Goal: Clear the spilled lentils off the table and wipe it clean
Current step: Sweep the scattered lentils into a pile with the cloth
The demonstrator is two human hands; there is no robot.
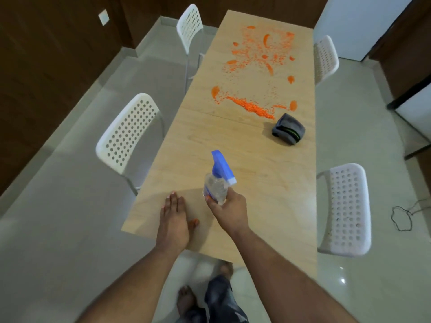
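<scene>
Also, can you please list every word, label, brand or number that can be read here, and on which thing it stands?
None can be read.
Clear plastic spray bottle with blue trigger head, held in the right hand: any label is too blurred to read.
Folded grey cloth with a green-and-black edge: no text visible.
Pale wall switch plate: no marking legible.

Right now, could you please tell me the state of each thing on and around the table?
Lentils: scattered over the table's far half, not yet cleared.
Spray bottle: upright, held in the right hand.
Left hand: flat on the table, fingers straight.
Cloth: folded, lying untouched beside the lentils.
Four chairs: unoccupied, standing along the table.
</scene>
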